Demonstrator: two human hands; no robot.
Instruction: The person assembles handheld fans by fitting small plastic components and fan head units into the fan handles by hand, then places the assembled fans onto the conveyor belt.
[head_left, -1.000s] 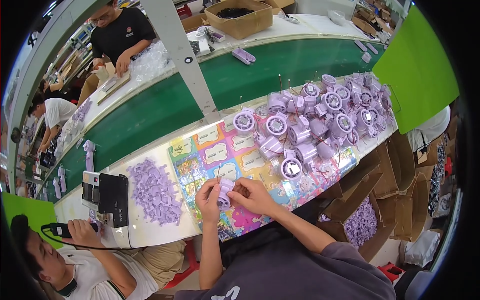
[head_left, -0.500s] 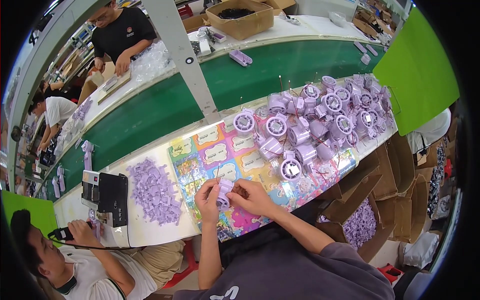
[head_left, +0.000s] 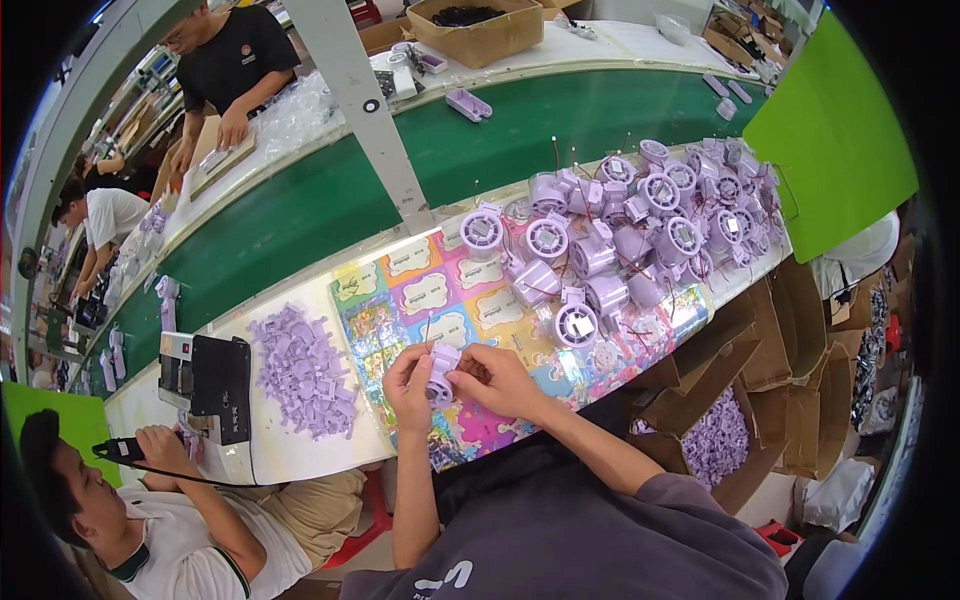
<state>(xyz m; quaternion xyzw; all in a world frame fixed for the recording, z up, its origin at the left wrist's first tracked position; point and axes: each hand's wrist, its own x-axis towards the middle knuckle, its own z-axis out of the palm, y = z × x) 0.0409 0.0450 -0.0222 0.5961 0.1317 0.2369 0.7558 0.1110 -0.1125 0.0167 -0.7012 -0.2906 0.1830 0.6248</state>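
Pinching a small lilac plastic fan housing (head_left: 440, 366) between them above the colourful sticker sheet (head_left: 440, 300), left hand (head_left: 410, 382) steadies it while right hand (head_left: 497, 376) closes on its edge, fingers working it

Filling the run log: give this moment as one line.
left hand: holds purple part | right hand: pinches same part | below: colourful mat | right: pile of purple fan housings
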